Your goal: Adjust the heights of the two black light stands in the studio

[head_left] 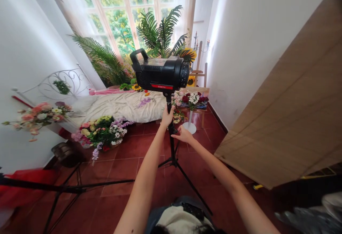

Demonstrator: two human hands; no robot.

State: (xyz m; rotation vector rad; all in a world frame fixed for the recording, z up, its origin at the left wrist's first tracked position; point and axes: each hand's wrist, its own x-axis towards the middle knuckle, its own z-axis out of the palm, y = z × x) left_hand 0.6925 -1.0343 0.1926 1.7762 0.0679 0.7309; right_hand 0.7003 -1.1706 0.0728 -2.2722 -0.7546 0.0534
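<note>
We stand over a tripod light stand [171,147], both arms stretched forward to its pole. The fingers of our left hand [167,117] are closed around the pole near its top. The fingers of our right hand [185,135] are just below and to the right, partly curled at the pole, thumb apart; whether they pinch a knob there, we cannot tell.

Directly above our left fingers, the studio light [160,71] sits on top of the stand. We judge the work at the stand to be well along: the light is mounted, and the legs are spread on the red tiled floor [128,148] below our fingers. What is left seems to lie at the pole, where both hands are busy; whether its joint is tight does not show.

The light is a chunky black box with a raised handle [138,53] at the back, side vents, a red label [158,86] reading "ZHEYU" along its lower edge, and a perforated ring [185,75] at the front, turned to our right. We cannot tell whether it is lit.

Beyond our fingers, to the left, is a bed with a cream cover [107,105].
</note>
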